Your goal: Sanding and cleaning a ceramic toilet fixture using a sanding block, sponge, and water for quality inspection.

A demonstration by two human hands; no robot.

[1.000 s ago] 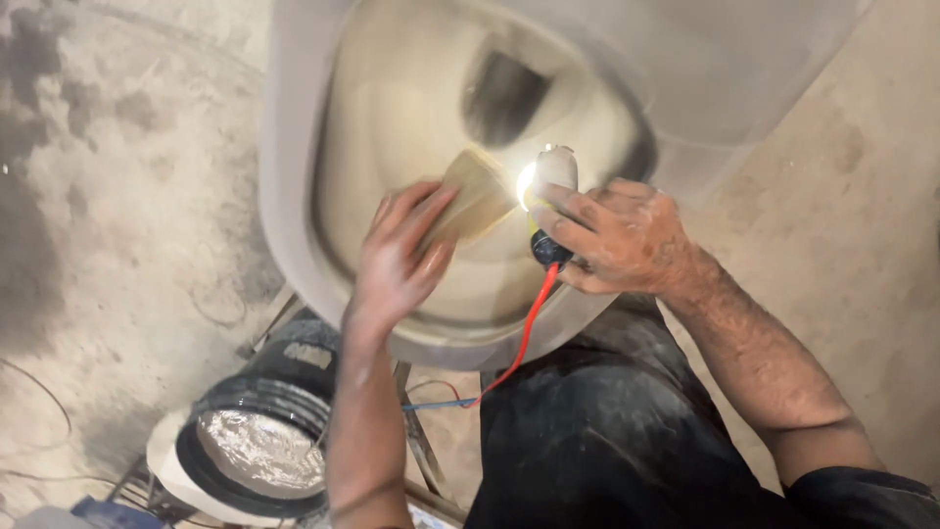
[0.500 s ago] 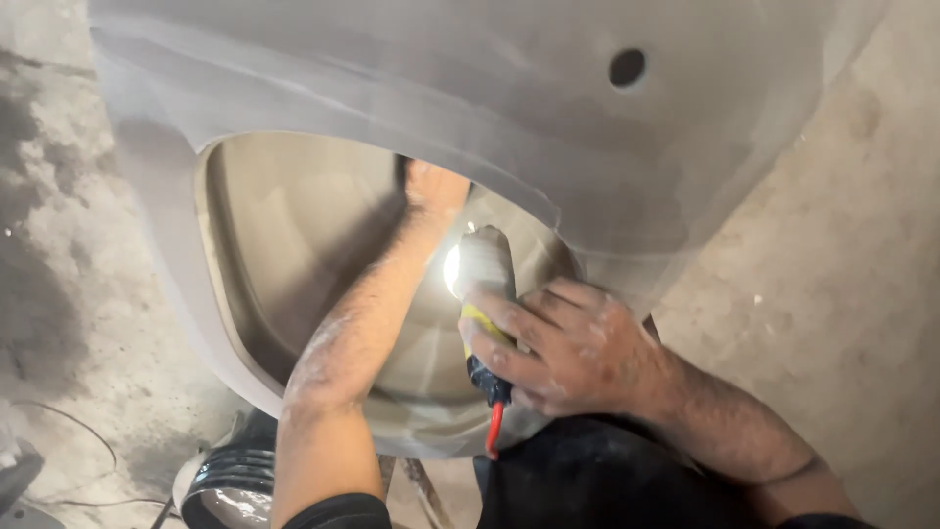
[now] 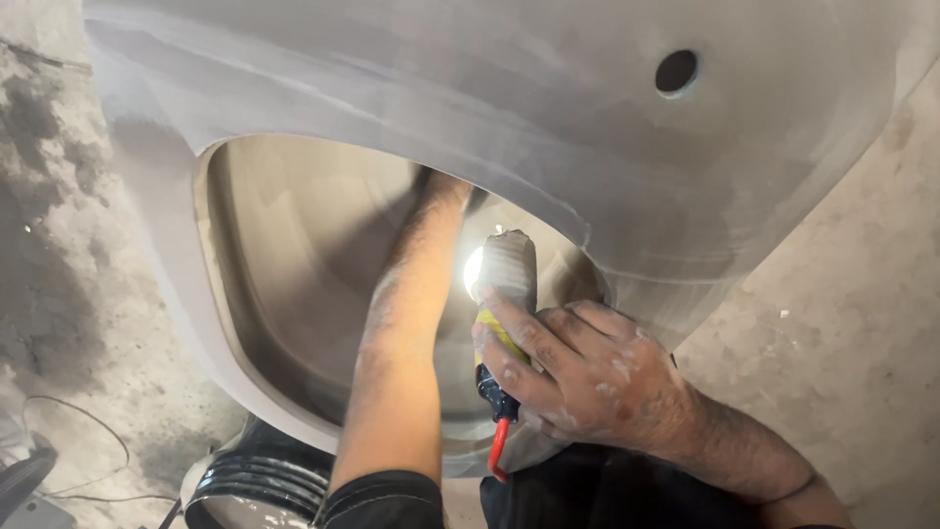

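A large grey unglazed ceramic body (image 3: pixel 548 127) with a round hole (image 3: pixel 677 71) near its top fills the view. Its wide bowl opening (image 3: pixel 284 284) faces me. My left forearm (image 3: pixel 411 323) reaches into the bowl, and the hand is hidden under the overhanging rim. My right hand (image 3: pixel 578 377), speckled with dust, grips a lit work lamp (image 3: pixel 507 269) by its yellow and black holder. The lamp sits at the bowl's right edge and lights the inside. A red cable (image 3: pixel 497 451) hangs from the holder.
A black ribbed ring around a pale tub (image 3: pixel 259 485) stands below the ceramic body. A dusty concrete floor (image 3: pixel 59 255) lies to the left with a thin wire (image 3: pixel 88 411) on it. More floor (image 3: pixel 842 313) shows at the right. My dark trousers (image 3: pixel 587 495) are at the bottom.
My left hand, which held a yellowish pad at the bowl's mouth, has gone deeper under the rim and out of sight. The right hand has lowered with the lamp. The view has shifted.
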